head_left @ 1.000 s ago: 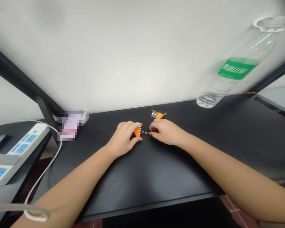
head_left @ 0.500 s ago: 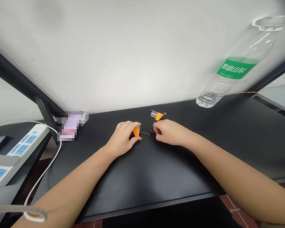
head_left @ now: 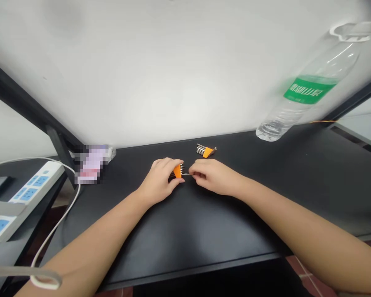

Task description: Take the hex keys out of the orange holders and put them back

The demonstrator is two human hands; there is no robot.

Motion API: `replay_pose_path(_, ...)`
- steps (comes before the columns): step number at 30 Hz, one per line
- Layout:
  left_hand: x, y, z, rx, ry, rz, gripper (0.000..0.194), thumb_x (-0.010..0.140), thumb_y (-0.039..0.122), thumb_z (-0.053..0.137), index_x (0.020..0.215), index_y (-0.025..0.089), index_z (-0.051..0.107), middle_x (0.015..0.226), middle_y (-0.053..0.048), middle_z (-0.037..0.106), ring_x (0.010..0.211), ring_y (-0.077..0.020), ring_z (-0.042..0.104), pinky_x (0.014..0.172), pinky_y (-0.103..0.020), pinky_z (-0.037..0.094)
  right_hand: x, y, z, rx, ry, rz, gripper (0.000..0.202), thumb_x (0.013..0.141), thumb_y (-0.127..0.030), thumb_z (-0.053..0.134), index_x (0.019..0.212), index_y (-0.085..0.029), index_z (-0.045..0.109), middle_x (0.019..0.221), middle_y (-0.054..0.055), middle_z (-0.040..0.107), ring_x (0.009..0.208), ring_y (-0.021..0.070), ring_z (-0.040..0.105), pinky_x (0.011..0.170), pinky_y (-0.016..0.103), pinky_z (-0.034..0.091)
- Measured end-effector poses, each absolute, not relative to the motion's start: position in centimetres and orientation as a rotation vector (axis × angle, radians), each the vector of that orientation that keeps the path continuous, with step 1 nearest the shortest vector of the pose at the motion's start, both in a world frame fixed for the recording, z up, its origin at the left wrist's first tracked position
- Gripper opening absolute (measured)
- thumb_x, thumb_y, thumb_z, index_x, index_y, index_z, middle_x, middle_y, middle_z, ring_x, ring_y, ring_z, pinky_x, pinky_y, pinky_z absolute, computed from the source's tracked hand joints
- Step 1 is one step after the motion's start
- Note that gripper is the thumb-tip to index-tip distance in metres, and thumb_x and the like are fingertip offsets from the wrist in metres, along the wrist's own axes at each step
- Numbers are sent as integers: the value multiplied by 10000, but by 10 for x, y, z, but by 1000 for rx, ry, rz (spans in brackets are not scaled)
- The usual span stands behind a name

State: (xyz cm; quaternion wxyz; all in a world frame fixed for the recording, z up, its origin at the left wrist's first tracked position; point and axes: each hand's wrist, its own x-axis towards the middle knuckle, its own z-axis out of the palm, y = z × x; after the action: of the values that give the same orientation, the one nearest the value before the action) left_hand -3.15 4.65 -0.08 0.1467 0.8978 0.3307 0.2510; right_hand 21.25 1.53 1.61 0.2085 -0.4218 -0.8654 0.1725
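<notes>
An orange hex key holder (head_left: 177,171) sits between the thumb and fingers of my left hand (head_left: 161,178), with several metal keys sticking out of its right side. My right hand (head_left: 212,175) is closed in a pinch just right of the holder. Its fingertips are at the outer end of a thin hex key (head_left: 187,174) that reaches from the holder; they hide the key's bent tip. Behind my right hand, a second orange holder (head_left: 207,152) lies on the black table with several metal keys in it.
A large water bottle (head_left: 309,90) with a green label stands at the back right by the wall. To the left are a blurred pinkish item (head_left: 92,165), a white power strip (head_left: 27,194) and a white cable (head_left: 54,225). The black table (head_left: 179,243) has its edge near me.
My right hand has moved left and slightly down, up to the key jutting from the holder. The thin key it held apart from the holder no longer shows separately. My left hand is still.
</notes>
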Motion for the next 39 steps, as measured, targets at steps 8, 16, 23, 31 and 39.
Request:
replay_pose_path(8, -31, 47, -1, 2604, 954, 715, 475, 914, 314, 709, 1338, 252, 505, 1166, -66, 651, 1125, -245, 596, 1085, -481, 398, 214, 11, 20, -1139, -2492, 294, 163, 947, -116, 522, 938, -177, 673, 893, 57, 616, 766, 170, 561, 709, 300, 430)
replay_pose_path(16, -31, 46, -1, 2623, 942, 699, 481, 908, 308, 714, 1338, 250, 505, 1145, -71, 656, 1108, -255, 603, 1072, -488, 405, 214, 9, 23, -1089, -2491, 353, 226, 960, -104, 489, 1006, -189, 693, 939, 75, 634, 801, 188, 588, 749, 320, 474)
replay_pose_path(23, -30, 45, 0, 2602, 918, 725, 479, 907, 315, 716, 1334, 251, 510, 1147, -71, 657, 1104, -252, 610, 1077, -487, 408, 209, 12, 18, -1067, -2380, 401, 223, 993, -138, 485, 978, -186, 702, 952, 75, 652, 843, 186, 608, 785, 320, 484)
replay_pose_path(31, -30, 45, 0, 2559, 936, 768, 465, 909, 335, 721, 1318, 258, 513, 1163, -55, 654, 1130, -233, 608, 1088, -455, 407, 194, 12, 13, -1053, -2140, 663, 184, 953, -97, 542, 950, -196, 697, 896, 27, 674, 780, 144, 620, 759, 279, 490)
replay_pose_path(39, -31, 47, -1, 2536, 972, 791, 463, 895, 314, 732, 1307, 258, 529, 1173, -66, 653, 1118, -244, 613, 1070, -473, 432, 199, 15, 0, -974, -2264, 498, 212, 988, -188, 553, 1015, -215, 762, 965, 61, 696, 833, 167, 640, 780, 306, 506)
